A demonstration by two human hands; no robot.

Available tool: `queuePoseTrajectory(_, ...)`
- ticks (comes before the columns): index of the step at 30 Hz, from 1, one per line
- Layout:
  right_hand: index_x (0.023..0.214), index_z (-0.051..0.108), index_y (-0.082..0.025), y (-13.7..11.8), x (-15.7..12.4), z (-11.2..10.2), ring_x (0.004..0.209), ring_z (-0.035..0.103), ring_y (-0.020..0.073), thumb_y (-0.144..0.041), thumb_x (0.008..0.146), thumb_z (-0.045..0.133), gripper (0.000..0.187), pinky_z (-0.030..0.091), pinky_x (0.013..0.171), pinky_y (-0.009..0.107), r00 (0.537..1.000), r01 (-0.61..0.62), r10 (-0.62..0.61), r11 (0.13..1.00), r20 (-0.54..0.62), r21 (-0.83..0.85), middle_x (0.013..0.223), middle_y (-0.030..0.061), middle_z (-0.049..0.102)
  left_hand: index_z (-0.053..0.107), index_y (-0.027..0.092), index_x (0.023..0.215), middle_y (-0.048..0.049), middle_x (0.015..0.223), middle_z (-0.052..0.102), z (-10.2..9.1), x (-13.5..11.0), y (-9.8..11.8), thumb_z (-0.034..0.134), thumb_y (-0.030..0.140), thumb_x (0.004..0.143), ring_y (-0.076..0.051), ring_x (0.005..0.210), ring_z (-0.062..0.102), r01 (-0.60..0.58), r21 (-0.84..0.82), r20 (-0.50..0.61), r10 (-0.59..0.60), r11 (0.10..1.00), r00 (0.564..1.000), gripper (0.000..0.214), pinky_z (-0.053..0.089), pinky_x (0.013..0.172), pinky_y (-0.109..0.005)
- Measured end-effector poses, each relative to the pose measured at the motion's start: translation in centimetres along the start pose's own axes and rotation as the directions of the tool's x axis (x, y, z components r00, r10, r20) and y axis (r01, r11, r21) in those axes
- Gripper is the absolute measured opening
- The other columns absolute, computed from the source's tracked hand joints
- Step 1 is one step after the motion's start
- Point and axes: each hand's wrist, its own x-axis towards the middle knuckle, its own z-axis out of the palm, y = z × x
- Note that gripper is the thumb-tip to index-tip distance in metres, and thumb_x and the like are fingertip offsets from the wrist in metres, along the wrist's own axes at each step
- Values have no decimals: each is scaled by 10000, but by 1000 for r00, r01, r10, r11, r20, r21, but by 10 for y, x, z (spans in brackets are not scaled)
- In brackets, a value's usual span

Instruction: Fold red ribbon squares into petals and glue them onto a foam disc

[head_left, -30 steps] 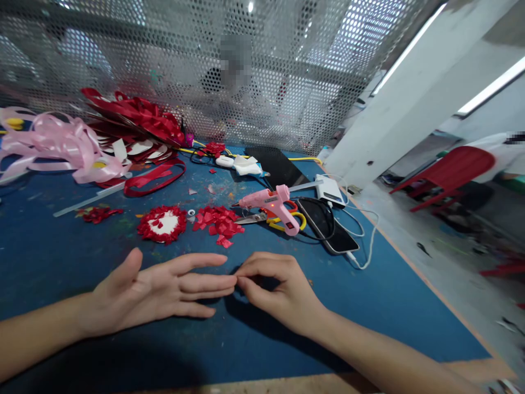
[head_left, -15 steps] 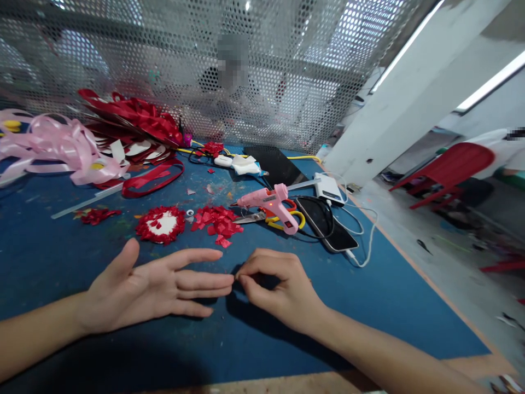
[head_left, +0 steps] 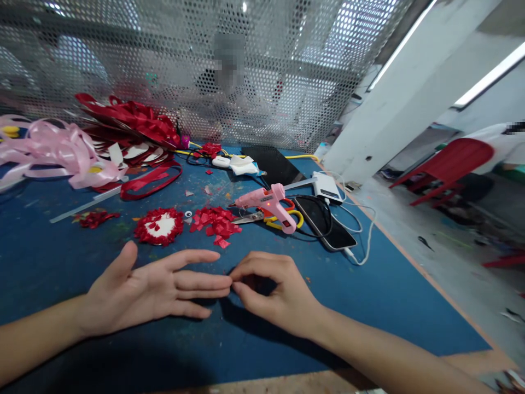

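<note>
My left hand [head_left: 156, 287] lies palm up just above the blue mat [head_left: 369, 295], fingers stretched out and holding nothing. My right hand [head_left: 270, 293] is curled in a pinch, its thumb and forefinger pressed against the left middle fingertip; whatever they pinch is too small to see. Beyond the hands lie a round red-and-white petal disc [head_left: 159, 226] and a heap of red petal pieces [head_left: 216, 220]. A pink glue gun [head_left: 268, 203] rests on yellow-handled scissors [head_left: 283, 220] further right.
Pink ribbon [head_left: 53, 150] and red ribbon flowers [head_left: 131, 117] pile at the back left. A phone [head_left: 326, 224], a white power bank [head_left: 328, 189] and cables lie right of the glue gun. A perforated metal screen [head_left: 287, 65] stands behind, with a person beyond it. Red chair [head_left: 447, 167] right.
My right hand has shifted slightly left, closing onto the left fingertips. The left hand has stayed open and still. The view has drifted a little.
</note>
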Motion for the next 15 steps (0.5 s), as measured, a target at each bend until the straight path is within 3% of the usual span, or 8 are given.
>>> queuePoseTrajectory(8,760,674,-160,6,-3,2,537,547,92,-156,792,573,106,405,525,202,992,105,-116,976,-48,-189,605,5,632,279,168,1458,-191,1467,389,-1,-1,-3,434,717,785,-380,1398,216,25,56,-1,-25,998,1000,883,226,1059,-520)
queuePoseTrajectory(15,727,650,-163,6,-4,2,525,513,90,-146,796,542,130,380,524,206,992,120,-126,955,-7,-273,593,-4,605,251,210,1469,-164,1504,335,0,-3,-2,430,740,769,-371,1418,152,67,82,15,-68,994,998,896,218,1063,-537)
